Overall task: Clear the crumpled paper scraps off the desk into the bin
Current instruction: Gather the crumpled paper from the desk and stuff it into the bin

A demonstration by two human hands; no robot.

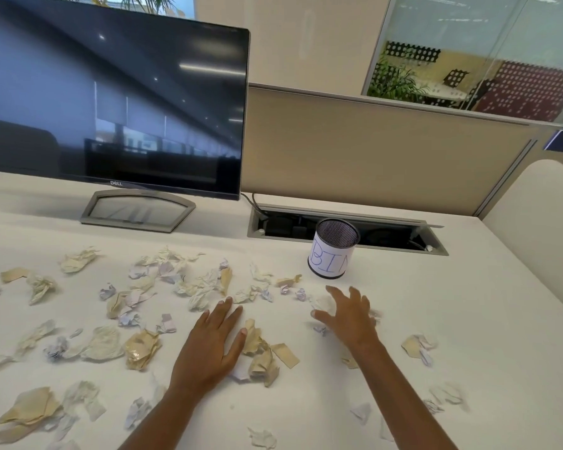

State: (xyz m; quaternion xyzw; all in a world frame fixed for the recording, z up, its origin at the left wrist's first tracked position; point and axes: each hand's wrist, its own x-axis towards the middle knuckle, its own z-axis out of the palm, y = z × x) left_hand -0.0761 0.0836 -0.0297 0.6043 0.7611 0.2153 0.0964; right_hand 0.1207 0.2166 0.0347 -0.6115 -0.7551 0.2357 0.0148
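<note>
Several crumpled paper scraps, cream, white and pale lilac, lie scattered over the white desk (468, 303). A small mesh cup labelled "BIN" (333, 251) stands upright at the back, right of centre. My left hand (213, 345) lies flat with straight fingers on the desk, its thumb beside a cluster of tan scraps (260, 349). My right hand (346, 315) hovers with spread fingers just in front of the bin, over a small white scrap (320, 303). Neither hand holds anything.
A dark Dell monitor (111, 102) on a grey stand (137, 211) fills the back left. An open cable tray (387, 237) runs behind the bin. A beige partition (371, 147) closes the back; a curved divider (540, 206) stands at the right.
</note>
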